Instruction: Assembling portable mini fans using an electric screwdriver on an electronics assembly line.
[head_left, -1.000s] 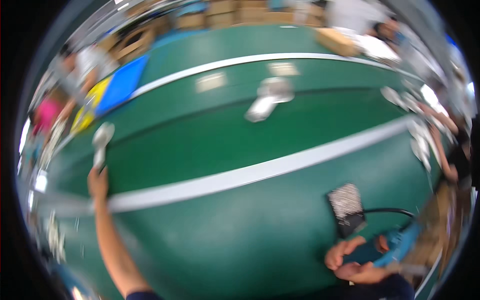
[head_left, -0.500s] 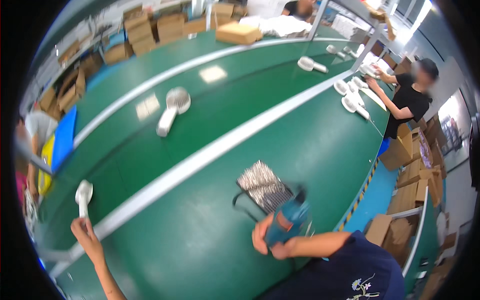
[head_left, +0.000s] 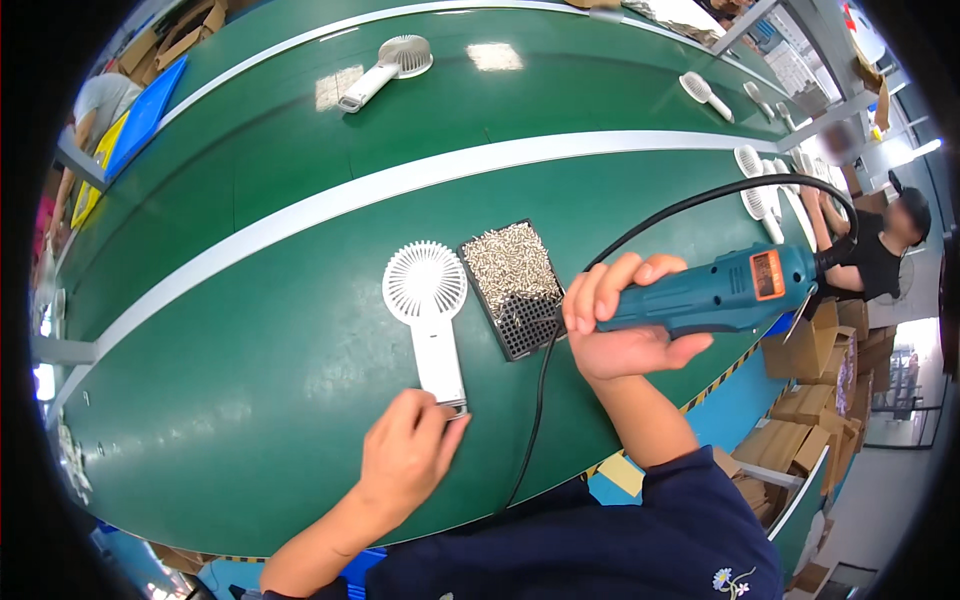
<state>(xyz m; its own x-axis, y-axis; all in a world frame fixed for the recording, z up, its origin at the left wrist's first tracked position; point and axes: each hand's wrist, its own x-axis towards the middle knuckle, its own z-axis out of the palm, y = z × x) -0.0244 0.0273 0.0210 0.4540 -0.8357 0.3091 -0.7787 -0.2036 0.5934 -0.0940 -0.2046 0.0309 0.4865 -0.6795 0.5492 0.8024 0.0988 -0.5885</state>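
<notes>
On green bench (head_left: 250, 400), just beside screw tray (head_left: 524, 324), lies white fan (head_left: 430, 325); left hand (head_left: 405, 452) pinches handle end, right hand (head_left: 626, 340) wraps teal power screwdriver (head_left: 712, 292). Fan probably light, stiff, smooth; grille ribs (head_left: 424, 282) maybe fragile, so handle (head_left: 437, 362) is better hold.

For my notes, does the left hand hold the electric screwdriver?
No, the right hand grips the electric screwdriver; the left hand holds a handheld fan.

Bright, mostly sharp, fisheye-bent edges
</notes>
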